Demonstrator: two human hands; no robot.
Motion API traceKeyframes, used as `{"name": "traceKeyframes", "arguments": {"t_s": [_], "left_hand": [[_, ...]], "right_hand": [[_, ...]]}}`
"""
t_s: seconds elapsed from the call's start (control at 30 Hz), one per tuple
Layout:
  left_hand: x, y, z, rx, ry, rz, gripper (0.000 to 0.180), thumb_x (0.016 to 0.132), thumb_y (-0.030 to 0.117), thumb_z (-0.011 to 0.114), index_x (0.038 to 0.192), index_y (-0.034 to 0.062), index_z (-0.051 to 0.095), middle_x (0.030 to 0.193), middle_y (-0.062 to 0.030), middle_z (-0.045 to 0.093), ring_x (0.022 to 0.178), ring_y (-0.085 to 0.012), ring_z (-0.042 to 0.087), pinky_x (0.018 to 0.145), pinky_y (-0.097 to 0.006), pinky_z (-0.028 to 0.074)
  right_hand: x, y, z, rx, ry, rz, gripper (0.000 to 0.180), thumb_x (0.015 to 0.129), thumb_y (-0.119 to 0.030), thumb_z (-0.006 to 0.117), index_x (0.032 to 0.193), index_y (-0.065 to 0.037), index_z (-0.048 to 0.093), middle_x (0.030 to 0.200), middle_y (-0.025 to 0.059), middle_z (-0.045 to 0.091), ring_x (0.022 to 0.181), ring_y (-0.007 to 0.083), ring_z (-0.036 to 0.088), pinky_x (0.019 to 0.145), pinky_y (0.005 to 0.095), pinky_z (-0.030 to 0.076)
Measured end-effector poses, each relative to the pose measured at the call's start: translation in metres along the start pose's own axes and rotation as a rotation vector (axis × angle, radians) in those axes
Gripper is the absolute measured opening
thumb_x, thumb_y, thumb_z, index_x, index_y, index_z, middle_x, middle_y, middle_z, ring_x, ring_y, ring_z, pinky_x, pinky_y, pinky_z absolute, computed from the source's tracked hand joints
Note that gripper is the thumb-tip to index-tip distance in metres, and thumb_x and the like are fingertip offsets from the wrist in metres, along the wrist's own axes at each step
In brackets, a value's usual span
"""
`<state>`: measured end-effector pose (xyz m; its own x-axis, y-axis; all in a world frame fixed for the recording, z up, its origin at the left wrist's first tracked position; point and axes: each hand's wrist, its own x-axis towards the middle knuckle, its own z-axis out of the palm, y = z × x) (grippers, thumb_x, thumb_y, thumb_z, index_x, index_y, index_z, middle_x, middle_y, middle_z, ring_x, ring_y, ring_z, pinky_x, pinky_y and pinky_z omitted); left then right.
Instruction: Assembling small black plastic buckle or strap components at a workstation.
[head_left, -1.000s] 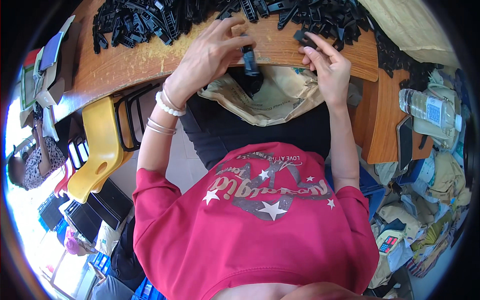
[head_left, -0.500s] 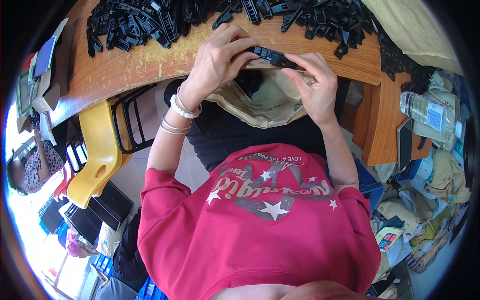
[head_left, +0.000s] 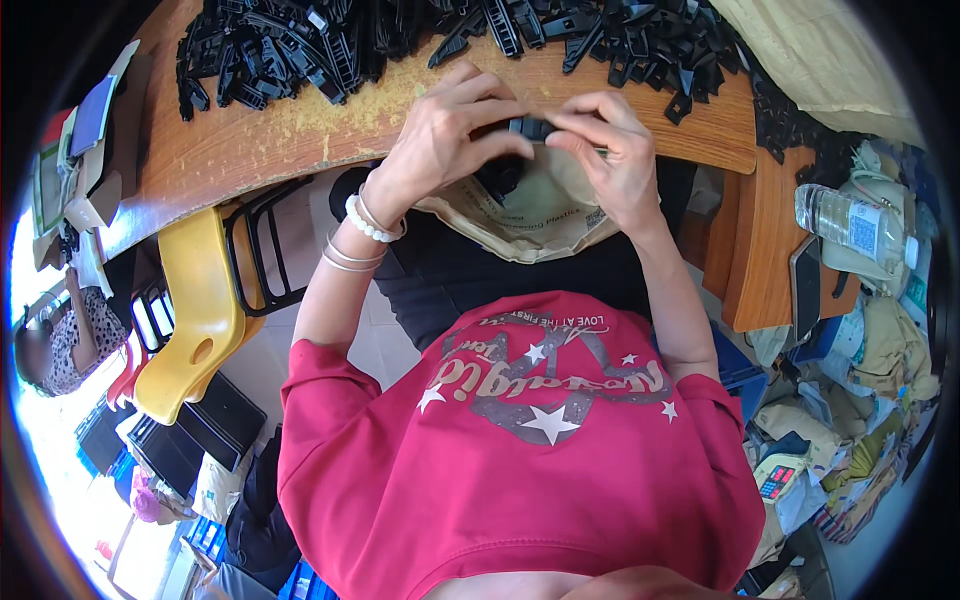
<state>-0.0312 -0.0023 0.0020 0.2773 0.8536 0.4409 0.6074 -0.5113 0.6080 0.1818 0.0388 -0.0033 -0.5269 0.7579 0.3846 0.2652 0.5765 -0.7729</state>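
Though mostly covered by fingers, small black plastic part (head_left: pixel 530 127) pinched between left hand (head_left: pixel 440 140) and right hand (head_left: pixel 615 150), just over near edge of wooden desk (head_left: pixel 300 135). Shape of part hard to make out. Heap of black plastic pieces (head_left: pixel 330 40) along far edge, cut off at top. Beige bag (head_left: pixel 545 215) below hands, partly hidden. Clear bottle (head_left: pixel 850 225) off right end.

We pinch a small black plastic part (head_left: pixel 530 127) between our left hand (head_left: pixel 450 140) and right hand (head_left: pixel 615 150) (fingertips meeting) over the wooden table (head_left: pixel 260 150), above a beige bag (head_left: pixel 540 215).
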Motion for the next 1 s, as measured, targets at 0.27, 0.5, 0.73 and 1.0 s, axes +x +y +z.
{"name": "traceKeyframes", "arguments": {"t_s": [0.27,0.5,0.73,1.0], "left_hand": [[0.053,0.018,0.043,0.321,0.235,-0.165,0.027,0.081,0.028,0.072,0.092,0.0044,0.067,0.083,-0.0074,0.062,0.069,-0.0267,0.064,0.059,-0.036,0.052],[0.04,0.013,0.043,0.57,0.279,-0.125,0.017,0.079,0.016,0.069,0.082,0.0057,0.055,0.082,-0.0084,0.055,0.075,-0.0268,0.06,0.059,-0.037,0.051],[0.001,0.013,0.029,0.495,0.161,0.103,0.016,0.077,0.009,0.066,0.091,0.0059,0.058,0.095,-0.0099,0.056,0.087,-0.0271,0.055,0.074,-0.039,0.047],[0.003,0.007,0.022,0.121,0.184,-0.048,0.024,0.074,0.006,0.076,0.094,-0.0006,0.065,0.091,-0.0108,0.062,0.085,-0.0293,0.057,0.074,-0.037,0.048]], "right_hand": [[0.027,0.029,-0.016,-0.673,0.344,-0.05,0.02,0.076,-0.019,0.078,0.087,-0.005,0.069,0.086,0.0088,0.059,0.084,0.0254,0.057,0.072,0.0384,0.04],[0.003,0.012,-0.02,-0.594,0.354,-0.041,0.015,0.078,-0.005,0.07,0.091,-0.004,0.062,0.093,0.0081,0.059,0.089,0.0274,0.056,0.077,0.0393,0.04],[-0.006,0.001,-0.029,0.86,0.405,0.513,0.026,0.104,-0.019,0.043,0.118,0.001,0.053,0.092,0.0113,0.061,0.061,0.009,0.056,0.046,0.0208,0.04],[0.001,-0.012,-0.036,0.482,-0.09,0.623,0.033,0.092,-0.009,0.064,0.123,0.002,0.061,0.084,0.0044,0.062,0.063,0.0038,0.05,0.054,0.0179,0.039]]}}
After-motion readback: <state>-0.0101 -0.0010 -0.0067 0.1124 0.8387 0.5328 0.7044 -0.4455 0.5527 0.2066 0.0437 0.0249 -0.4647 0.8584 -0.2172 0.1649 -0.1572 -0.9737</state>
